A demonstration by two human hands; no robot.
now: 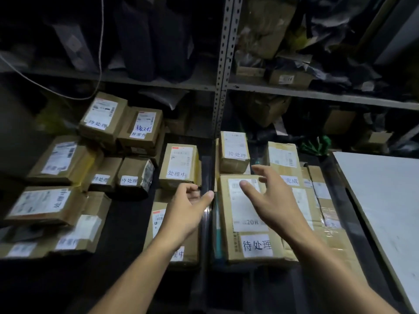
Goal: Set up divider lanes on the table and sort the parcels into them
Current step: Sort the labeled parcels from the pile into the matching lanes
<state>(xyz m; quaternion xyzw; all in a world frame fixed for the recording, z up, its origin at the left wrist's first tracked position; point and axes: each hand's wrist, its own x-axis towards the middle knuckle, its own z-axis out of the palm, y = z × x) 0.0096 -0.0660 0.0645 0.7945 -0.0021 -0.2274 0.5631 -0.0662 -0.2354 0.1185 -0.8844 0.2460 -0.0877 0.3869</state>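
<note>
Dark table [127, 225] below shelving: sorting under way. Left hand [188, 207], fingers curled, empty, nears divider strip [206, 173]; right hand [269, 196] spread, empty, over large parcel [240, 223]. Next: grip it.

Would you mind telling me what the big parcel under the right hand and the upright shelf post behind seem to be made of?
Big parcel: brown corrugated cardboard by the look, matte, with white paper labels and glossy clear tape along its edges. Upright shelf post: probably painted or galvanised steel angle, dull grey, punched with regular rows of holes.
</note>
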